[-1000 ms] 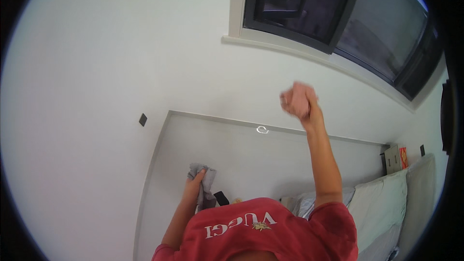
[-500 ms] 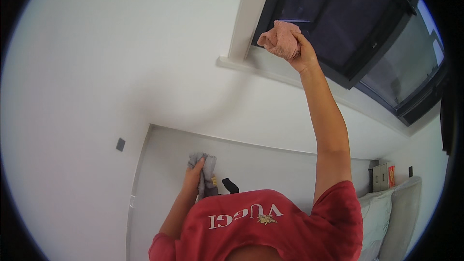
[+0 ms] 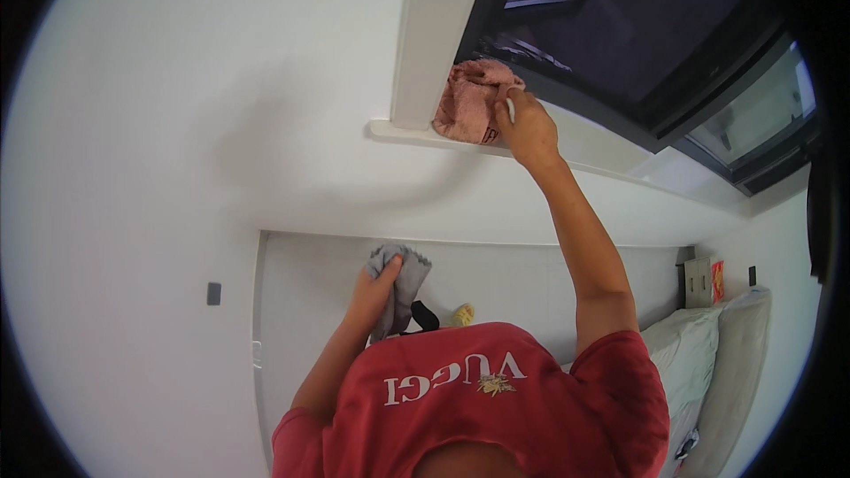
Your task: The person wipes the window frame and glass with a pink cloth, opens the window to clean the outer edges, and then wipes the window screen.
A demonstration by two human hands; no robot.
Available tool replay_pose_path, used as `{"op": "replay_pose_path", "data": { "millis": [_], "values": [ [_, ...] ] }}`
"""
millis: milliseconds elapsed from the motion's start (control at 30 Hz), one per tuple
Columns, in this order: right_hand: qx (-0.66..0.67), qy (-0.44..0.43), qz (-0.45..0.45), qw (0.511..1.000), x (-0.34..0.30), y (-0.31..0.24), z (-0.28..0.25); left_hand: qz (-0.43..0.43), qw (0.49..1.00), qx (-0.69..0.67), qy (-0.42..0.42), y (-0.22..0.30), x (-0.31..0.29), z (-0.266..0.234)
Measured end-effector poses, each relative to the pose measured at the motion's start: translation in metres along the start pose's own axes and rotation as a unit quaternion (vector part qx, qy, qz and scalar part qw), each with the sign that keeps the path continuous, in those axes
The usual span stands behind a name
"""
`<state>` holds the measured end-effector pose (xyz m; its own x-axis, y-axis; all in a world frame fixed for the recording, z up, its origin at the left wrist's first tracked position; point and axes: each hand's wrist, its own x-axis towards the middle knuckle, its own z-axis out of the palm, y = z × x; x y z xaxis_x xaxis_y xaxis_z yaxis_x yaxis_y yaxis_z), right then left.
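Observation:
With my right arm stretched up, my right hand (image 3: 529,130) pinches the edge of a pink cloth (image 3: 469,104). The cloth lies bunched on the white window sill (image 3: 412,131), in the corner beside the white side frame (image 3: 438,35). A dark-framed window (image 3: 611,44) stands just past it. Lower down, in front of my body, my left hand (image 3: 374,290) is closed around a grey cloth (image 3: 403,281) with a zigzag edge, which hangs down toward my red shirt.
A second dark window panel (image 3: 753,124) juts out at the right. Below it are a small drawer cabinet (image 3: 698,283), a red packet (image 3: 717,281) and a plastic-covered bed (image 3: 686,363). A dark wall socket (image 3: 213,294) is on the left wall. Pale floor (image 3: 496,270) stretches below.
My right hand has come down and left, bringing the pink cloth from in front of the window onto the sill corner. My left hand has risen slightly with the grey cloth.

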<state>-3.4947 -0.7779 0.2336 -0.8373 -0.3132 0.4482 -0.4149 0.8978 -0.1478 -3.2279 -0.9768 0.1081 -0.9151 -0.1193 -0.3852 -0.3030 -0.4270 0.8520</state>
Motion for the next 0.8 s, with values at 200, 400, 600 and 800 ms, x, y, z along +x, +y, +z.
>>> {"op": "replay_pose_path", "data": {
  "millis": [200, 400, 600, 800],
  "values": [
    [-0.025, -0.092, 0.008, 0.995, 0.006, -0.014, -0.052, 0.066, 0.997, 0.020, 0.037, 0.030, 0.023, 0.015],
    [0.081, -0.027, -0.066, 0.994, 0.007, -0.016, 0.048, 0.048, 0.995, 0.078, 0.026, 0.032, 0.026, 0.007],
    [0.125, -0.118, -0.087, 0.981, 0.029, -0.044, 0.056, -0.030, 0.995, 0.080, 0.042, 0.029, 0.023, 0.004],
    [0.122, 0.023, -0.125, 0.984, 0.011, -0.040, 0.076, -0.038, 0.990, 0.131, -0.021, 0.030, 0.033, 0.046]
  ]
}}
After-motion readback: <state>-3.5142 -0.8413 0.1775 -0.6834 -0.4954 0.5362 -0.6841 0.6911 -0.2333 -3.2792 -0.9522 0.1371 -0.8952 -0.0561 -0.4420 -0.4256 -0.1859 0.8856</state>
